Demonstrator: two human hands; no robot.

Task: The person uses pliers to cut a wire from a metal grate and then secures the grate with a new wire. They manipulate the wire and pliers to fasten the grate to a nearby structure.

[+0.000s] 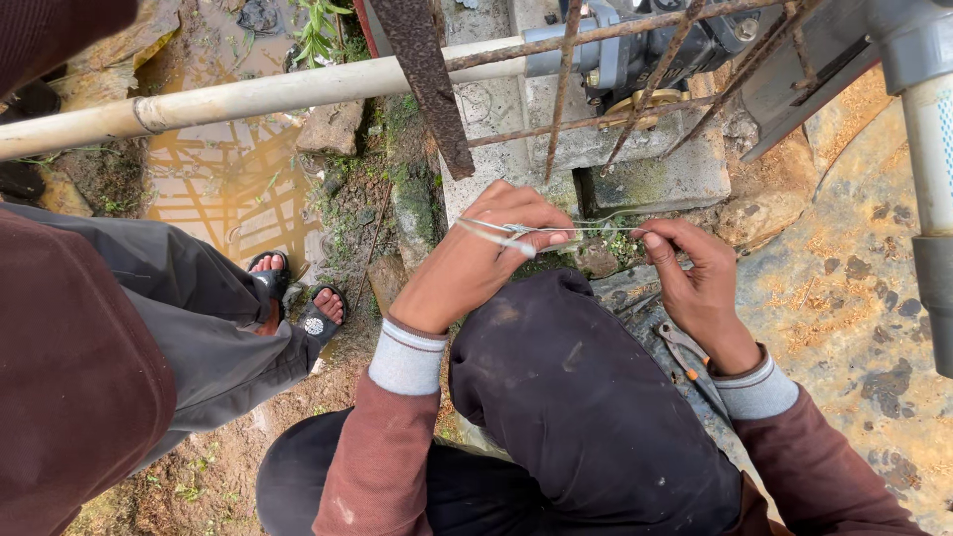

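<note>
**Two hands stretch a thin wire over a raised knee**

The left hand [476,253] is closed in a pinch, thumb and fingers gripping one end of a thin grey wire [576,230]. The right hand [695,283] is half curled, its fingertips pinching the other end, so the wire runs taut and nearly level between the two hands, just above the person's dark trouser knee [576,397]. The wire is fine and pale (a short loose tail pokes out past the left fingers).

Below the right wrist lies a pair of pliers [685,347] on wet stone. To the left another person stands in grey trousers and black sandals [298,298] on muddy ground [228,457], beside a brown puddle [218,179]. Farther off, a white pipe [258,96] crosses the scene, with rusty rebar [566,84] rising from a concrete block [655,174].
</note>
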